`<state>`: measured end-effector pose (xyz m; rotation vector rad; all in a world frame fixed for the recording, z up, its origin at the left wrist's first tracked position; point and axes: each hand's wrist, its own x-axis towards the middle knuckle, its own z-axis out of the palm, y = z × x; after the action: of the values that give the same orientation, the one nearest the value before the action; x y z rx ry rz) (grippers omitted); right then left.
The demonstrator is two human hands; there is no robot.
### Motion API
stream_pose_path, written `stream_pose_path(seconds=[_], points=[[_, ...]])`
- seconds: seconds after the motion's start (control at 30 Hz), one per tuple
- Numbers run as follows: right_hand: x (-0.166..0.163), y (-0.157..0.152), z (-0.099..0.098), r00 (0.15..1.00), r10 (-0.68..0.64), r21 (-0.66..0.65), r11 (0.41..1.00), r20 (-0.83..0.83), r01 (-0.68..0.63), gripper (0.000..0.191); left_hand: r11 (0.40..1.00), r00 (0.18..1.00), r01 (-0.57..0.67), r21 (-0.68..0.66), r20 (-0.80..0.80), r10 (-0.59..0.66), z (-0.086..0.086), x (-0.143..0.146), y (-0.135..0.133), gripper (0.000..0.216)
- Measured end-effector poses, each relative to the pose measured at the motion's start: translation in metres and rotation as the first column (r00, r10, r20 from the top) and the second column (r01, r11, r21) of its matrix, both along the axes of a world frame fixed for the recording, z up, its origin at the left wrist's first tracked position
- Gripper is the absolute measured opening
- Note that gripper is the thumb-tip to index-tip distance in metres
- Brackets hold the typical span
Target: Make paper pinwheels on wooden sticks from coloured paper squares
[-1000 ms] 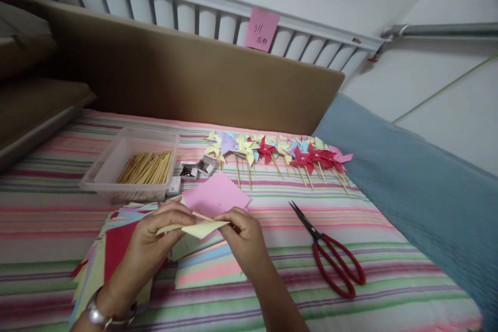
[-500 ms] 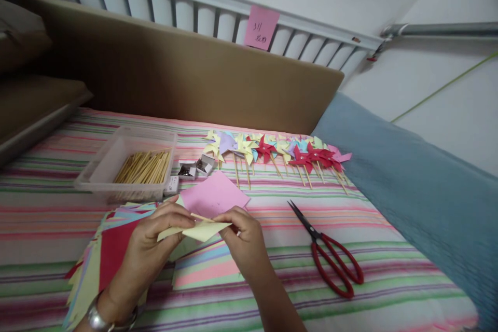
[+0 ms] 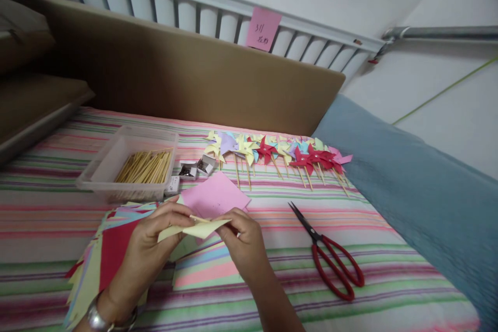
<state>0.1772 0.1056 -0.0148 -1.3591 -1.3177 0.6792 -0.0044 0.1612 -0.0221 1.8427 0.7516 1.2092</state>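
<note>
On the striped bed [image 3: 350,316], a stack of coloured paper squares [image 3: 112,249] lies under the left wrist, with a clear box of sticks [image 3: 128,166] behind it, a row of finished pinwheels [image 3: 272,153] further back and red scissors [image 3: 330,259] to the right. The left hand [image 3: 151,249] and the right hand [image 3: 243,241] each pinch one end of a folded pale yellow paper [image 3: 200,228], held just above the bed together with a thin wooden stick [image 3: 199,218]. I judge the paper could tear, or the stick could slip out, if both grips pull apart too hard.
</note>
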Motion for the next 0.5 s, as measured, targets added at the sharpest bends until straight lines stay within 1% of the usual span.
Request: stream_pose_path(seconds=[0.27,0.5], points=[[-0.0001,-0.0003,0.0002,1.000,0.005,0.019,1.000,0.000,-0.005,0.011,1.000,1.000,0.019,0.025,-0.006,-0.019,-0.0022,0.0005,0.0021,0.019],[0.0000,0.0000,-0.0016,1.000,0.009,0.018,1.000,0.002,-0.009,0.011,1.000,1.000,0.003,0.015,-0.007,-0.002,-0.0012,-0.0001,0.0006,0.018]])
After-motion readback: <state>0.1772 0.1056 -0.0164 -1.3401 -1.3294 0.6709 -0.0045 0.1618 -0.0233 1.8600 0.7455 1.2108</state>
